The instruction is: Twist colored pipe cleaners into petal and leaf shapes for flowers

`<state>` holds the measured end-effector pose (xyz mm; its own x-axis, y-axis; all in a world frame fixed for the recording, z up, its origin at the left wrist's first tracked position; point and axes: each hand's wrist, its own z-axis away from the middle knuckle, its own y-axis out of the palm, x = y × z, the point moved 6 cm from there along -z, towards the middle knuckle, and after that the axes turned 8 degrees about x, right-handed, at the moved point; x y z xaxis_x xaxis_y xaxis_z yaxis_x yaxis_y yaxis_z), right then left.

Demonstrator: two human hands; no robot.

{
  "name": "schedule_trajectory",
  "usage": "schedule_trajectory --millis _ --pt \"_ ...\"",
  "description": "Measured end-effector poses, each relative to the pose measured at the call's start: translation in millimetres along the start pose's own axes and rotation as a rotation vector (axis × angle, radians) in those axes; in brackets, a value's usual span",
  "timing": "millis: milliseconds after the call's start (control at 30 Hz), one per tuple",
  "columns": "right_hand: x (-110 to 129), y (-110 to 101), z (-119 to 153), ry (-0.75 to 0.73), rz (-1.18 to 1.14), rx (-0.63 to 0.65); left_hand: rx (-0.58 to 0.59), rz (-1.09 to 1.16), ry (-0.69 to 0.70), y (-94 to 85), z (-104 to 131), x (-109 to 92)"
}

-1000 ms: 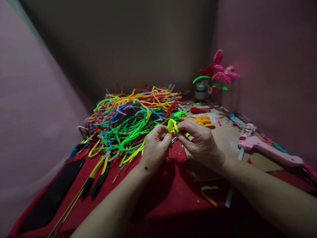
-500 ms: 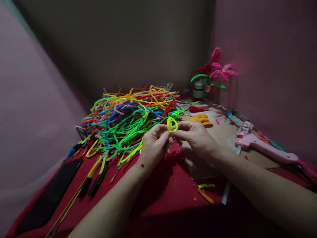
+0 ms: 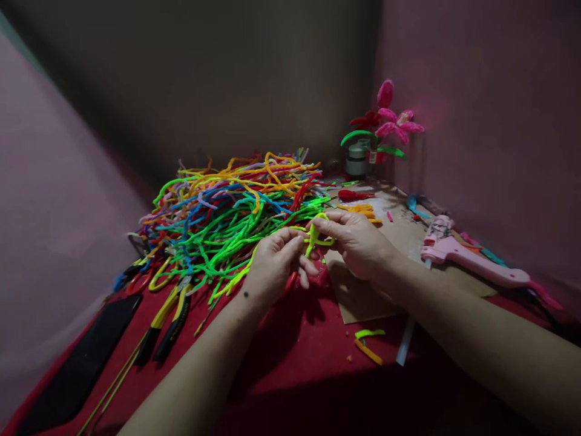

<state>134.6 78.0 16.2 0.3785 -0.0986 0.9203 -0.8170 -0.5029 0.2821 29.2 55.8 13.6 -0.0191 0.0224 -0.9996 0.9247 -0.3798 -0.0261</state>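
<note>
Between my two hands is a yellow pipe cleaner [image 3: 314, 235], bent into loops. My left hand [image 3: 279, 257] pinches it between thumb and forefinger, and its other fingers curl below. My right hand [image 3: 356, 239] grips the looped part from the right with thumb and forefinger. Part of the pipe cleaner is hidden behind the fingers. Something red, perhaps a handle, shows just under my left fingers; its kind I cannot make out. Behind the hands lies a big heap of coloured pipe cleaners [image 3: 227, 224], green ones nearest.
Left on the red cloth [image 3: 281, 369] lie yellow-and-black pliers [image 3: 166, 318] and a black flat strip [image 3: 82, 369]. A pink glue gun [image 3: 472, 257] rests at right beside cardboard [image 3: 358, 297]. Behind stand pink pipe-cleaner flowers [image 3: 399, 124]. Yellow and orange scraps [image 3: 370, 348] lie in front.
The yellow loop has been turned and pulled into a different shape, with a strand now reaching left. My right hand has shifted over its top. The whole view has slid slightly.
</note>
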Motion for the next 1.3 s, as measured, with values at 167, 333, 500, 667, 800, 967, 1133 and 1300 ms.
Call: schedule_trajectory --millis 167,333,500,667,800,967,1133,1300 --pt "-2 0 0 0.062 -0.092 0.000 -0.015 -0.100 -0.042 -4.1 0 -2" --pt "-3 4 0 0.061 -0.187 0.059 -0.072 -0.337 -0.059 -13.0 -2 -4" --pt "-3 3 0 0.070 -0.096 0.059 -0.070 -0.417 -0.091 -25.3 -5 -5" --pt "-2 -3 -1 0.040 0.008 -0.004 -0.256 -0.472 0.122 -27.3 2 -24" --pt "-4 -5 -1 0.018 0.030 -0.028 -0.090 -0.248 0.071 -6.0 0 -16" --pt "-4 -3 0 0.016 -0.014 -0.018 -0.087 -0.297 -0.015 -1.5 -1 -7" --pt "-2 -9 0 0.028 -0.061 -0.103 -0.026 -0.494 0.085 0.5 1 -12" --pt "-7 -15 0 0.094 -0.109 -0.195 -0.025 -0.697 0.151 4.9 1 -20"
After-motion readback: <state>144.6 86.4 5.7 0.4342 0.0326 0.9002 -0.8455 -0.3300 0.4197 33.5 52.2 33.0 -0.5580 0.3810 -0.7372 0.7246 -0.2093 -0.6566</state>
